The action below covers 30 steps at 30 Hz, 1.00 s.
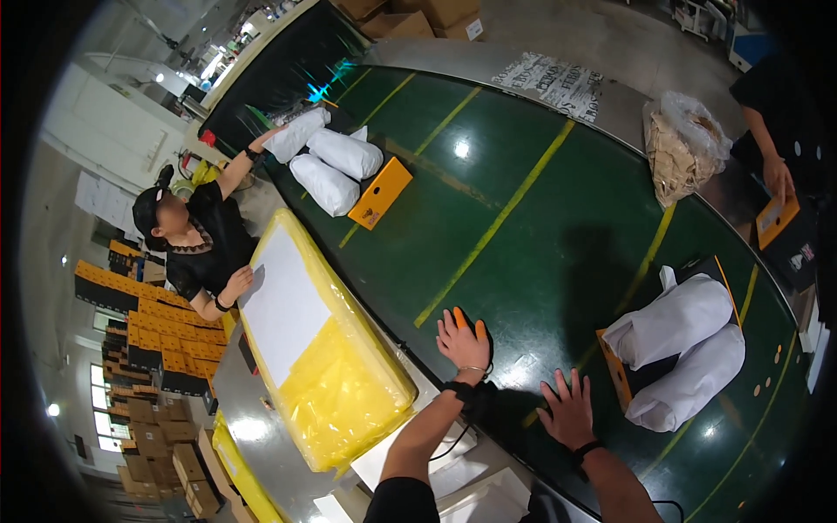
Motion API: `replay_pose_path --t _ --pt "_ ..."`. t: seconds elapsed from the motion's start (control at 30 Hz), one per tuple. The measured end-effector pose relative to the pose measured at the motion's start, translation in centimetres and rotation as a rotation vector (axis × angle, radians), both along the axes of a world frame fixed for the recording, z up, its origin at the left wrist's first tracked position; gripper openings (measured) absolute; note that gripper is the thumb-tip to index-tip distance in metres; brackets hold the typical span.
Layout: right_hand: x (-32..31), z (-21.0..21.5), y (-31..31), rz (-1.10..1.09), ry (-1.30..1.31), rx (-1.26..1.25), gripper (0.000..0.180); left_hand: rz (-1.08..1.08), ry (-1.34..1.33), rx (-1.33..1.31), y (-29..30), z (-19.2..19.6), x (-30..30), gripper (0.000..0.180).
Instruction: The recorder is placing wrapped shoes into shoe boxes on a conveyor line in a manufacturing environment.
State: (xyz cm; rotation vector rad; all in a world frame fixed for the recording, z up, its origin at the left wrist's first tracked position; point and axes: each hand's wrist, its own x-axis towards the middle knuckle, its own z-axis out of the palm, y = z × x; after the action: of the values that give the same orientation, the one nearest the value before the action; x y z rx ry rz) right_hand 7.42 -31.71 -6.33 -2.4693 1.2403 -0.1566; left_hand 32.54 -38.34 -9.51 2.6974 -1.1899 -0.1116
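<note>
My left hand [463, 345], with orange covers on two fingertips, is spread at the near edge of the green conveyor belt [488, 288]. It holds nothing. My right hand [568, 410], fingers apart and also bare of any object, is over the belt farther right. Nearest to it are two bundles in white wrapping [676, 327], lying across an open black and orange box [616, 368]. I cannot see what the wrapping covers. Whether either palm touches the belt is hard to tell.
A yellow plastic-wrapped slab [349, 401] with a white sheet lies left. Beyond it, a co-worker [214, 231] reaches to white bundles [344, 155] by an orange box [381, 193]. A bag of brown paper [680, 152] is at far right, near another person's hand [778, 177].
</note>
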Motion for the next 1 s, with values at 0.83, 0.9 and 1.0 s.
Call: replay_pose_path --t 0.83,0.9,1.0 --pt "-0.3 -0.2 0.1 -0.006 0.145 0.039 0.052 -0.204 -0.110 0.188 -20.9 8.3 22.9 0.067" --pt "-0.3 -0.3 0.1 0.004 0.129 0.052 0.052 -0.159 -0.133 0.275 -21.5 8.4 22.9 0.058" --pt "-0.6 -0.4 0.0 0.008 0.139 0.053 0.052 -0.170 -0.155 0.223 -22.6 8.1 22.9 0.054"
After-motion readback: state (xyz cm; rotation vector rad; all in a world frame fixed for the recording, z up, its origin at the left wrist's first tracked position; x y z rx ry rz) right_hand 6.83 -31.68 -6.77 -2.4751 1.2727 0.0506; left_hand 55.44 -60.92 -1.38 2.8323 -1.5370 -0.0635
